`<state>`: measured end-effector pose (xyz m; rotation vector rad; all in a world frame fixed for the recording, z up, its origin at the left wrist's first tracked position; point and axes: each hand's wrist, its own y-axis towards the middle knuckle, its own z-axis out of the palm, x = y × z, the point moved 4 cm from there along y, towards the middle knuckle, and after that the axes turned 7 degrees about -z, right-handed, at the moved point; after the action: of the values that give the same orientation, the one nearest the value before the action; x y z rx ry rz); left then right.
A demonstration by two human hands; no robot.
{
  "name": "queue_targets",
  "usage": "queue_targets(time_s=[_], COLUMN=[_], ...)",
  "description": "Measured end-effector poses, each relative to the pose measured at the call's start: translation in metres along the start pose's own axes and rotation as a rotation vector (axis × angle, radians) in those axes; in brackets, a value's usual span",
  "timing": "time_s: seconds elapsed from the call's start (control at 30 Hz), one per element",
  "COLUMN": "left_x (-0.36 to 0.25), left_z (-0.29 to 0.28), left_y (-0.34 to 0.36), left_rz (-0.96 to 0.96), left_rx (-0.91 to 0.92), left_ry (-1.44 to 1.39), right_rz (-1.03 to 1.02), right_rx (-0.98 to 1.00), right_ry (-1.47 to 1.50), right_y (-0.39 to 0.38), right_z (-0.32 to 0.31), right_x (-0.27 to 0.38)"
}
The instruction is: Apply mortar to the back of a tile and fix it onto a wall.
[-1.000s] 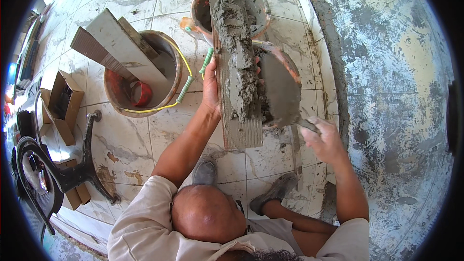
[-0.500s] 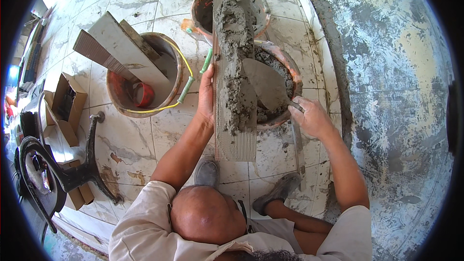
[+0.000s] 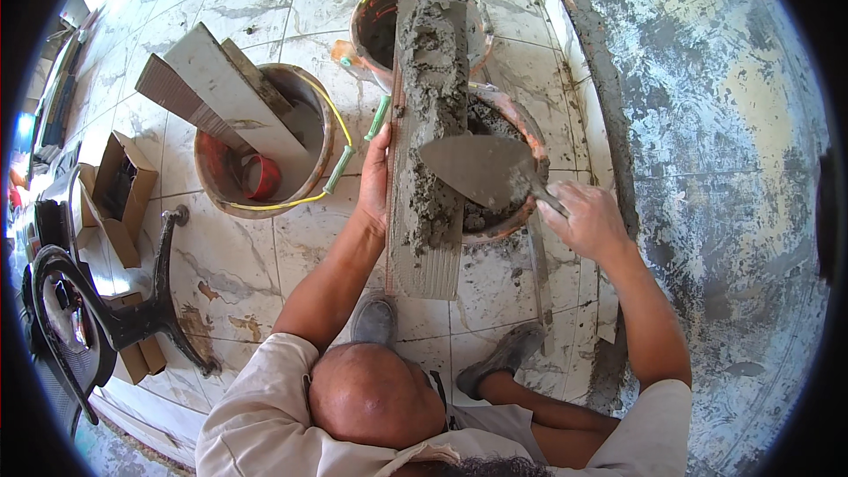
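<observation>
My left hand (image 3: pixel 375 181) grips the left edge of a long tile strip (image 3: pixel 426 276), held back side up over the buckets. Wet grey mortar (image 3: pixel 431 75) lies in a thick, lumpy band along most of its length; the near end shows bare ribs. In my right hand (image 3: pixel 587 219) is the handle of a pointed trowel (image 3: pixel 484 170). Its mortar-smeared blade lies across the mortar at the strip's right side, tip pointing left. Beneath the trowel stands a bucket of mortar (image 3: pixel 539 137), partly hidden by strip and blade.
Another bucket (image 3: pixel 358 22) with a yellow handle stands at the far side. To the left, a bucket (image 3: pixel 208 199) holds water, tile strips (image 3: pixel 234 93) and a red cup (image 3: pixel 262 177). A black chair frame (image 3: pixel 163 283) and cardboard boxes (image 3: pixel 124 194) sit farther left. Mortar lines the floor edge (image 3: pixel 609 79) at right.
The trowel has turned so its tip points left, and its blade reaches farther over the strip. My right hand has shifted slightly right and nearer. The strip has tilted a little.
</observation>
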<state>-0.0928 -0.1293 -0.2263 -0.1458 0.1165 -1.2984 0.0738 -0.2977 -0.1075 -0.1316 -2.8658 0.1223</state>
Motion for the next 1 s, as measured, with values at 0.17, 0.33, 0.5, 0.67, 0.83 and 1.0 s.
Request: queue_targets(time_s=[0.17, 0.33, 0.5, 0.67, 0.83, 1.0], left_x=[0.003, 0.004, 0.002, -0.007, -0.004, -0.002], left_z=[-0.009, 0.013, 0.01, -0.004, 0.004, 0.008], left_y=[-0.001, -0.006, -0.003, -0.006, -0.005, -0.004], left_rz=[-0.035, -0.076, -0.077, -0.052, -0.003, -0.007], left_rx=[-0.058, 0.151, 0.166, 0.109, 0.043, 0.031], left_ry=[0.085, 0.046, 0.007, -0.008, 0.026, -0.013], right_rz=[-0.01, 0.117, 0.178, 0.454, 0.107, 0.181], right_rx=[-0.057, -0.077, -0.061, 0.225, -0.571, -0.569], right_ry=[-0.083, -0.126, 0.056, 0.533, 0.048, 0.089], right_y=[0.028, 0.046, 0.054, 0.051, 0.071, 0.111], right_z=[0.009, -0.003, -0.021, -0.027, -0.015, -0.001], right_x=[-0.024, -0.054, -0.055, -0.037, -0.065, -0.066])
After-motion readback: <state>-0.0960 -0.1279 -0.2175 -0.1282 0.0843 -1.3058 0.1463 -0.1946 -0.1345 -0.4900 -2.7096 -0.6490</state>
